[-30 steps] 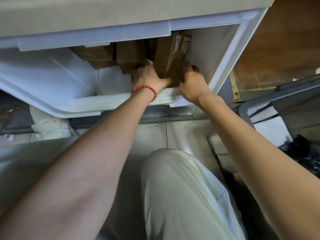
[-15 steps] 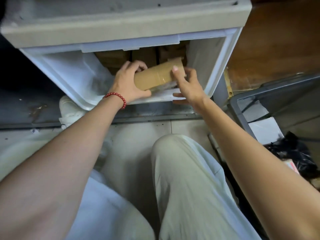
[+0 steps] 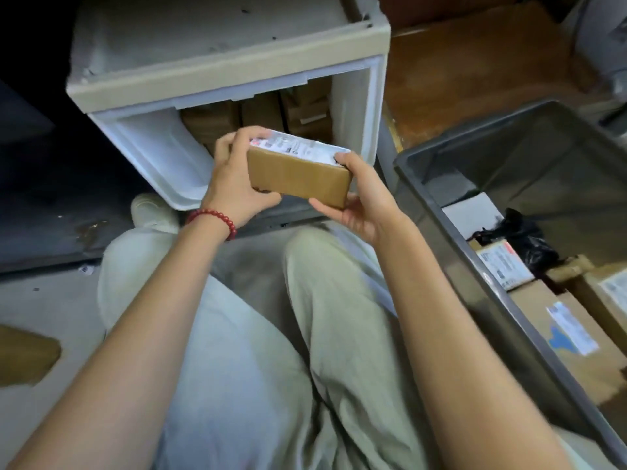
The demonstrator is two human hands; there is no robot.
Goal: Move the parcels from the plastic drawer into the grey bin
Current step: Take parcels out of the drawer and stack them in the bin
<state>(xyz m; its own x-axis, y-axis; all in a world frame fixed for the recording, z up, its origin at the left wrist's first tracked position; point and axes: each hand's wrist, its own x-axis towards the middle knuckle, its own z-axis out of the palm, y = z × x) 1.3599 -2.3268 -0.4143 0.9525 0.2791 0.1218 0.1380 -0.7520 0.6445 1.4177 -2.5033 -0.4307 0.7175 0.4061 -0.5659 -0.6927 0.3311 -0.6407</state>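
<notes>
A brown cardboard parcel [image 3: 298, 174] with a white label on top is held in the air in front of the open white plastic drawer [image 3: 152, 154]. My left hand [image 3: 234, 178] grips its left end and my right hand [image 3: 363, 198] grips its right end. Further brown parcels [image 3: 268, 111] stand upright at the back of the drawer. The grey bin [image 3: 437, 212] is on the floor at the right, holding several labelled parcels [image 3: 556, 334] and a black bag [image 3: 526, 239].
The drawer sits in a beige cabinet [image 3: 217, 49]. My knees in pale trousers [image 3: 322, 317] fill the floor below the hands. A white shoe [image 3: 149, 212] lies under the drawer's left corner. A piece of brown card [image 3: 23, 354] lies at the far left.
Both hands have pulled the parcel out of the drawer towards me and turned it label up. The view has tilted down and right, showing more of the grey bin.
</notes>
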